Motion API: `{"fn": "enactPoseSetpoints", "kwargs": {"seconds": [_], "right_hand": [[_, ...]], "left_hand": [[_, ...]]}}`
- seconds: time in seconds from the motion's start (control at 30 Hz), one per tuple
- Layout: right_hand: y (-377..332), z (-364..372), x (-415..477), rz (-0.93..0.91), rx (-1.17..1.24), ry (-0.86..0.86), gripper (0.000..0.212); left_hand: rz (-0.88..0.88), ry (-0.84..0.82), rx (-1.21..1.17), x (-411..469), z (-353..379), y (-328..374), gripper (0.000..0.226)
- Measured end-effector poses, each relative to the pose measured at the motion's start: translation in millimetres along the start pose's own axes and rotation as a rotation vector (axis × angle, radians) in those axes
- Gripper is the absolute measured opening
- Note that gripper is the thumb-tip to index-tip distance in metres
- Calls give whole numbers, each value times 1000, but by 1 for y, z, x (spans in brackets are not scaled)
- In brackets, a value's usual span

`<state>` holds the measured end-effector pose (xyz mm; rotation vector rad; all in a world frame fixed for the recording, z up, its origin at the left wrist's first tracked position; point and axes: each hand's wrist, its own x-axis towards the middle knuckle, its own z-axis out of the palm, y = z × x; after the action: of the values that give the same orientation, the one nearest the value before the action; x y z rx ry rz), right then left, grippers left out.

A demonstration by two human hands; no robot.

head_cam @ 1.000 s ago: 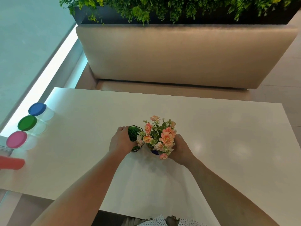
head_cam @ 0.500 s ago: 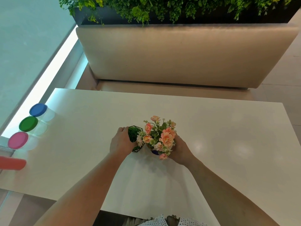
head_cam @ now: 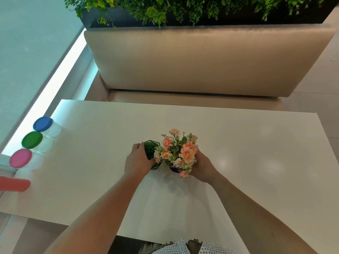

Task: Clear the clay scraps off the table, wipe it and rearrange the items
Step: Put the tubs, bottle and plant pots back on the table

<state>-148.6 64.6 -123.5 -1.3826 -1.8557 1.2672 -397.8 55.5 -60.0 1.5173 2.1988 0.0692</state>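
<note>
At the middle of the worktop (head_cam: 256, 153), the left grip (head_cam: 136, 162) curls round a small green plant (head_cam: 151, 150) in a black hexagonal holder. The right grip (head_cam: 203, 166) clasps the pot of pink flowers (head_cam: 180, 151) just right of it. Three lidded tubs (head_cam: 32, 139) line the left edge.

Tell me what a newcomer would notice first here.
The pot of pink flowers at the middle of the white table draws the eye; the right hand holds it, and the left hand grips the small green plant beside it. Three jars with blue, green and pink lids line the table's left edge.
</note>
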Motion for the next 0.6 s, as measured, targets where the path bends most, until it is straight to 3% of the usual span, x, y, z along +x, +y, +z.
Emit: {"fn": "enactPoseSetpoints", "kwargs": {"seconds": [0.1, 0.27, 0.6], "right_hand": [[1, -2, 1, 23, -1, -9, 97], [3, -7, 6, 70, -10, -46, 83], [0, -5, 5, 75, 14, -50, 87]], "left_hand": [[-5, 6, 0, 0, 1, 2, 77], [-11, -4, 2, 0, 0, 1, 77], [-6, 4, 15, 2, 1, -1, 75]]}}
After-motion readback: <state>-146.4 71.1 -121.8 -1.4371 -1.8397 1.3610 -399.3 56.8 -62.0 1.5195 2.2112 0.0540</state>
